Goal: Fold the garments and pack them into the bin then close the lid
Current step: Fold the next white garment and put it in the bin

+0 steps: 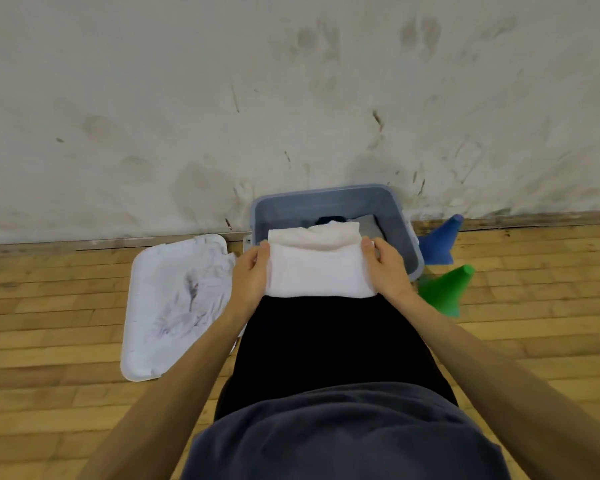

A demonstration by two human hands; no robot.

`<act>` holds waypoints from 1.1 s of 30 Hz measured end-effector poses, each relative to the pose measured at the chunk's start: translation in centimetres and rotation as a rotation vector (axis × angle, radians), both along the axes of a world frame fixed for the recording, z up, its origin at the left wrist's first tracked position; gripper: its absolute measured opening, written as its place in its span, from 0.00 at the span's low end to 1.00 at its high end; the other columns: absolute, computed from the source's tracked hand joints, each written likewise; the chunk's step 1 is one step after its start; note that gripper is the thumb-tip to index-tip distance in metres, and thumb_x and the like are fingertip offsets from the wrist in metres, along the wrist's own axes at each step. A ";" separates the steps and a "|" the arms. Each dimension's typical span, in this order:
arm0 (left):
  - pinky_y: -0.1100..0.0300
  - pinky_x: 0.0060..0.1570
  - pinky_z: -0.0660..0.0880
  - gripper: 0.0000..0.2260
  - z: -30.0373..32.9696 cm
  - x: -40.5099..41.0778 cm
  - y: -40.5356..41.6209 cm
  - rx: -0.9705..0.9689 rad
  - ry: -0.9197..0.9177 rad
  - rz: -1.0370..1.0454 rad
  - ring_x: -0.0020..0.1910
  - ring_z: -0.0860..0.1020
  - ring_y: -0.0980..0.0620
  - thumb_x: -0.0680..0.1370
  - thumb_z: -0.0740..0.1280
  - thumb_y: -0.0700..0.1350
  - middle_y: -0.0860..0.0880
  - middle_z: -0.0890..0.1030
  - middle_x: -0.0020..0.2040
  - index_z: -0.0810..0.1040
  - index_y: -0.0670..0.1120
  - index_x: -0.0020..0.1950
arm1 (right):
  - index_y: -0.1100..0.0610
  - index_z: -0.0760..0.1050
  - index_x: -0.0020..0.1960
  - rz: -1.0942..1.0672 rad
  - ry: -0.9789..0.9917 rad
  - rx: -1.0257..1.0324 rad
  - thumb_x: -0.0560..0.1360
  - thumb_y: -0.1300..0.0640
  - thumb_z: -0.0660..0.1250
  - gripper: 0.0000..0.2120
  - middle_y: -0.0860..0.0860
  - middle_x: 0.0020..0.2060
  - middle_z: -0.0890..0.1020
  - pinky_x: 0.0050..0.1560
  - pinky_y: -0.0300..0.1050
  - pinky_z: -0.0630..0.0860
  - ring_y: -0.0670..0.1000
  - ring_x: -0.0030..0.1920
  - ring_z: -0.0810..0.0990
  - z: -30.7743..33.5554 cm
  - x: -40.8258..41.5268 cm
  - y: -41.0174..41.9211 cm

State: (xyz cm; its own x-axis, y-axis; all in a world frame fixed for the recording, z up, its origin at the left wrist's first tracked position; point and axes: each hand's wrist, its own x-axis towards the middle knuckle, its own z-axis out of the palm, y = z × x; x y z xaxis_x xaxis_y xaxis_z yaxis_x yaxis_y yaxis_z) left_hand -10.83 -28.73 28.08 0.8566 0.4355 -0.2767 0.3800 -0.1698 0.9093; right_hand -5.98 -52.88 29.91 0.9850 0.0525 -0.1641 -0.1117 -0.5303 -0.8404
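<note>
A folded white garment (314, 265) lies across my lap at the knees, its far edge over the near rim of the grey-blue bin (326, 202). My left hand (248, 275) grips its left end, thumb on top. My right hand (390, 268) grips its right end the same way. Inside the bin a dark item and a grey folded piece (368, 225) show behind the white garment. The white lid (146, 327) lies flat on the floor to the left, with a crumpled white garment (201, 289) on it.
A scuffed white wall (291, 98) rises just behind the bin. A blue cone (439, 244) and a green cone (447, 289) lie on the wooden floor right of the bin. My black-clad legs (329, 341) fill the middle foreground.
</note>
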 end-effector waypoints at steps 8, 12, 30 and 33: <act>0.51 0.65 0.68 0.20 0.1 0.3 -0.8 0.287 0.001 0.039 0.62 0.75 0.44 0.84 0.51 0.54 0.43 0.77 0.65 0.71 0.44 0.68 | 0.60 0.69 0.40 -0.106 -0.016 -0.113 0.83 0.46 0.54 0.20 0.52 0.33 0.72 0.41 0.49 0.65 0.53 0.38 0.72 -0.7 1.9 1.0; 0.49 0.67 0.68 0.20 -0.2 1.5 -0.7 0.400 0.120 -0.008 0.65 0.74 0.41 0.85 0.50 0.54 0.42 0.75 0.67 0.68 0.44 0.71 | 0.55 0.68 0.43 -0.057 -0.001 -0.297 0.82 0.43 0.52 0.19 0.55 0.40 0.76 0.46 0.52 0.70 0.58 0.46 0.74 -1.4 2.9 1.3; 0.54 0.66 0.68 0.26 -2.2 10.5 3.0 -0.267 0.413 -0.109 0.64 0.72 0.48 0.82 0.53 0.63 0.47 0.72 0.70 0.67 0.49 0.73 | 0.60 0.77 0.51 -0.105 0.575 0.077 0.75 0.33 0.62 0.29 0.52 0.45 0.83 0.47 0.47 0.76 0.53 0.47 0.81 -3.0 11.1 1.5; 0.57 0.61 0.70 0.21 -2.6 12.7 2.8 -0.375 0.376 -0.149 0.57 0.73 0.52 0.81 0.60 0.59 0.53 0.73 0.61 0.66 0.51 0.71 | 0.61 0.79 0.58 -0.103 0.643 0.193 0.75 0.43 0.69 0.23 0.54 0.50 0.84 0.44 0.45 0.77 0.52 0.48 0.83 -3.3 13.1 2.2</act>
